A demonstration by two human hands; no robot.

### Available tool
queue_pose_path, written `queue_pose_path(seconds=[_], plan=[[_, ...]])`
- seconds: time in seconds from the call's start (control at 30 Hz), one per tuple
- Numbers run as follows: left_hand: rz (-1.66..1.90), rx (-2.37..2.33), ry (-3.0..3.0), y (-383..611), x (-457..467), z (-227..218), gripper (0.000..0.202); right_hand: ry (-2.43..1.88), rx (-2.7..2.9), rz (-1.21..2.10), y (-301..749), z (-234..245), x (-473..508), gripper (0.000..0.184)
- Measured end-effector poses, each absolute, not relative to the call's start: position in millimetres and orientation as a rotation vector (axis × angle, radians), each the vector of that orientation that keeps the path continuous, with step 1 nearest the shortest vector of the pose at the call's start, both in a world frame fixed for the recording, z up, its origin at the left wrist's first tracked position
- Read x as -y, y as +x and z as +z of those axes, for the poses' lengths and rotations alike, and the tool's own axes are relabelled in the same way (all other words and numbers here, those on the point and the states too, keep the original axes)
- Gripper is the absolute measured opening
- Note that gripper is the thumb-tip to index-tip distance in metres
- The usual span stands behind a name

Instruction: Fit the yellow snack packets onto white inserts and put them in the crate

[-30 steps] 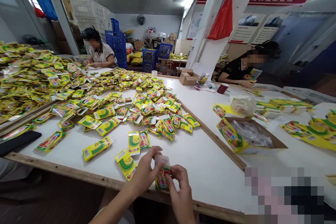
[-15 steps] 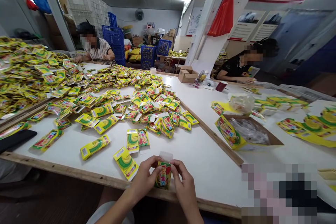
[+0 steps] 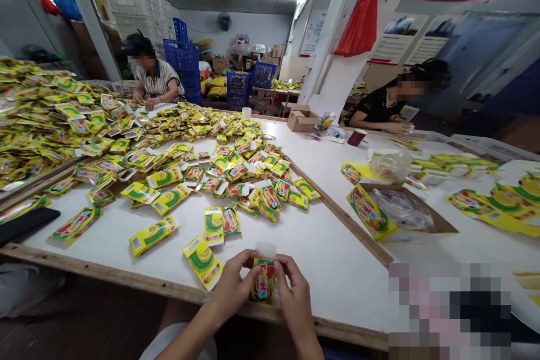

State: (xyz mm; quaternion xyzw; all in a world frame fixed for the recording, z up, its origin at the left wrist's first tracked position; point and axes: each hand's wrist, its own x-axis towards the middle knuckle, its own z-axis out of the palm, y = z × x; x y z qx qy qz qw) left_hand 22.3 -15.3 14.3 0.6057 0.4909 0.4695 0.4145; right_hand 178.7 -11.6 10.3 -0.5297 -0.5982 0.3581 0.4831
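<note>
Near the table's front edge, my left hand and my right hand hold one small printed carton between them. Fingers and thumbs of both are closed on its two upper sides. A pale flap sticks up from the carton's far end. Left of my left hand lies a yellow and green carton at a slant. Just beyond it are another yellow carton and a red and green one, side by side. A further carton lies to the left.
Loose cartons spread over the white table, with a tall heap at left. A wooden strip divides the tabletop. Right of it stands an open box holding clear plastic. Two people work across the table.
My hands and the carton keep nearly the same pose. Across the table at left, the person's hands have come lower and closer together on the tabletop. The view has shifted very slightly.
</note>
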Motion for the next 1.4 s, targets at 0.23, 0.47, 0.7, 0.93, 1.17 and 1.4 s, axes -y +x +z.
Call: queue_pose_path(seconds=[0.23,0.47,0.7,0.93,1.17,1.4], plan=[[1.193,-1.221,1.539,21.4,15.1,12.5,0.019,-1.290,1.455,0.837,179.2,9.8,10.6,0.022],[1.258,-1.272,1.681,18.5,17.1,6.5,0.026,-1.261,1.398,0.744,175.3,5.6,7.3,0.018],[1.259,-1.232,1.643,20.5,22.0,6.8,0.032,-1.209,1.400,0.742,174.3,1.8,9.2,0.020],[1.307,-1.252,1.665,27.1,19.4,24.6,0.010,-1.177,1.517,0.690,177.4,13.8,15.5,0.014],[1.337,-1.307,1.644,31.1,16.9,23.4,0.009,-1.196,1.464,0.681,170.5,13.1,15.9,0.014],[1.307,-1.360,1.628,33.3,9.1,29.2,0.011,-1.237,1.453,0.690,170.2,22.1,8.5,0.015]])
